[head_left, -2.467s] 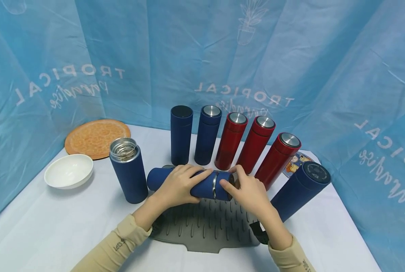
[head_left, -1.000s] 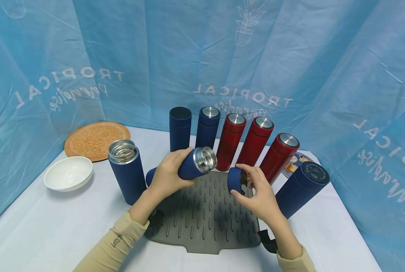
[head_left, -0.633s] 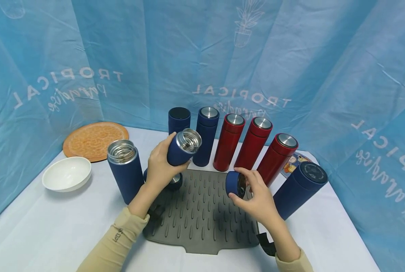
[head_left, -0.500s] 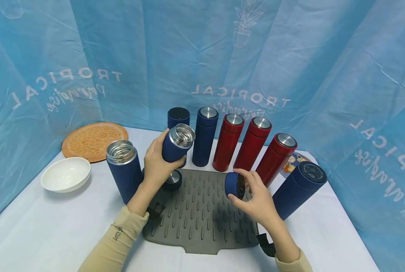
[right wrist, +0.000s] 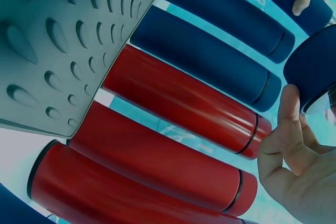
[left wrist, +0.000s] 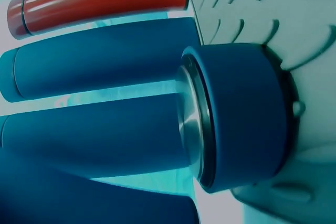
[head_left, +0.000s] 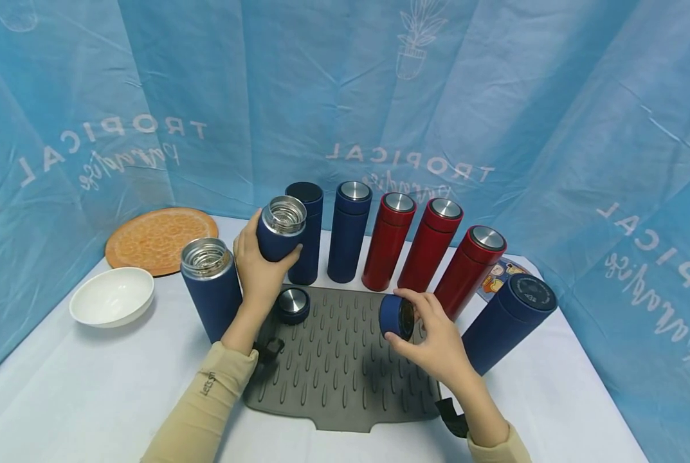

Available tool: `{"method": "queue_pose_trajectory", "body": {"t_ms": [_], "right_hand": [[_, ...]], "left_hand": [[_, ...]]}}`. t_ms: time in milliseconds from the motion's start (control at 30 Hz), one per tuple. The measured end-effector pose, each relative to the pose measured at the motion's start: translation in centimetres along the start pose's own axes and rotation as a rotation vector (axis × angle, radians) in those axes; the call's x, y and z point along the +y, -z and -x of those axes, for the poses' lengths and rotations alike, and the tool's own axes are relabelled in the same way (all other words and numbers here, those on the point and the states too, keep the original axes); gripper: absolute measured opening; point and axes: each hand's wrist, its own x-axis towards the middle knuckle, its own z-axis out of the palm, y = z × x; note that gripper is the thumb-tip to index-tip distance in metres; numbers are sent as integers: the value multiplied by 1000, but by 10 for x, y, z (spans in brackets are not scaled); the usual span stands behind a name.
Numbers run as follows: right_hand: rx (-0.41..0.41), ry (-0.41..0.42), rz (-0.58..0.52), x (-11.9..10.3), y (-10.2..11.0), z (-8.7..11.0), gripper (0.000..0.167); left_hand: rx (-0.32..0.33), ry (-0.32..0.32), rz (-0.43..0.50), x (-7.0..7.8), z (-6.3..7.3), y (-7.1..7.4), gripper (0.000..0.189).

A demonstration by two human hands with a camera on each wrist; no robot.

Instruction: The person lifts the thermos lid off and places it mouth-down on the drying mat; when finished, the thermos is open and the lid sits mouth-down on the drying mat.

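Observation:
In the head view my left hand [head_left: 259, 270] grips an uncapped blue thermos bottle [head_left: 278, 241], nearly upright above the mat's back-left corner, its steel mouth facing up. My right hand [head_left: 434, 337] pinches a blue bottle lid [head_left: 391, 316] between thumb and fingers over the mat's right side. A second blue lid [head_left: 293, 306] with a steel top rests on the grey ridged mat [head_left: 345, 360]; it looms large in the left wrist view as a blue lid [left wrist: 241, 116]. Left of my left hand stands another uncapped blue thermos [head_left: 211, 296].
Behind the mat stand two capped blue thermoses [head_left: 349, 238] and several red thermoses [head_left: 388, 247]. At the right is another blue thermos [head_left: 503, 328]. A white bowl [head_left: 113, 299] and a round orange mat [head_left: 161, 241] lie at the left. A blue curtain [head_left: 298, 90] hangs behind.
The held bottle lay sideways with its lid on; the lid came off in my right hand. My left hand then moved left and back, turning the bottle upright and uncovering the lid on the mat.

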Motion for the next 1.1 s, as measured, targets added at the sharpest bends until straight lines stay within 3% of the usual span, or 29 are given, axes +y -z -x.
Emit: {"method": "queue_pose_trajectory", "body": {"t_ms": [233, 367, 767, 1100], "right_hand": [[-7, 2, 11, 0, -1, 1, 67], [-8, 3, 12, 0, -2, 1, 67], [-18, 1, 17, -1, -3, 3, 67], [-15, 15, 33, -2, -5, 0, 70]], "left_hand": [[57, 178, 56, -7, -2, -7, 82], [98, 246, 88, -9, -2, -11, 82], [190, 321, 217, -21, -8, -17, 83], [219, 375, 248, -26, -11, -18, 84]]}}
